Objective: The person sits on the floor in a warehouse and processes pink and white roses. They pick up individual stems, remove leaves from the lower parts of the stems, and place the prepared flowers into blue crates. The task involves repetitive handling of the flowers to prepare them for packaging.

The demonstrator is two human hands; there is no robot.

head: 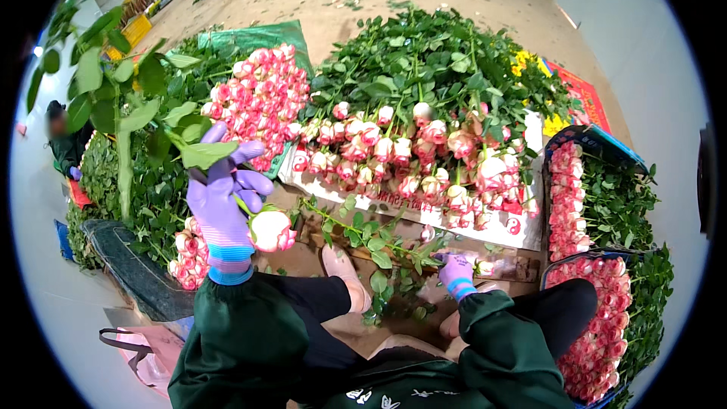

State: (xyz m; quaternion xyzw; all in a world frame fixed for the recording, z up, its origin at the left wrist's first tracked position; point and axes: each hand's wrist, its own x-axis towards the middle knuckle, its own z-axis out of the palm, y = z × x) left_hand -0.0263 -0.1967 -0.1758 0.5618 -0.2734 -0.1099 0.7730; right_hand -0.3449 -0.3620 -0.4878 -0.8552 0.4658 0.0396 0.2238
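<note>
My left hand [222,199], in a purple rubber-coated glove, is raised at the left around the stem of a pink-and-white rose [272,231]. The bloom hangs below my fingers, and leafy stem rises toward the upper left. My right hand [454,270], gloved alike, is low near my right knee, closed on a leafy rose stem [392,247] that reaches up to the left; a small bloom [484,267] shows just right of that hand. In front of me a heap of pink-and-white roses [400,147] lies on a white printed sheet [525,234], blooms toward me.
Bundled roses [255,102] lie at the left beside a green sheet [284,40]. Crates of roses [590,318] stand at the right. Cut leaves lie by my feet. A pink bag [149,352] stands lower left. Another person [68,142] is at the far left.
</note>
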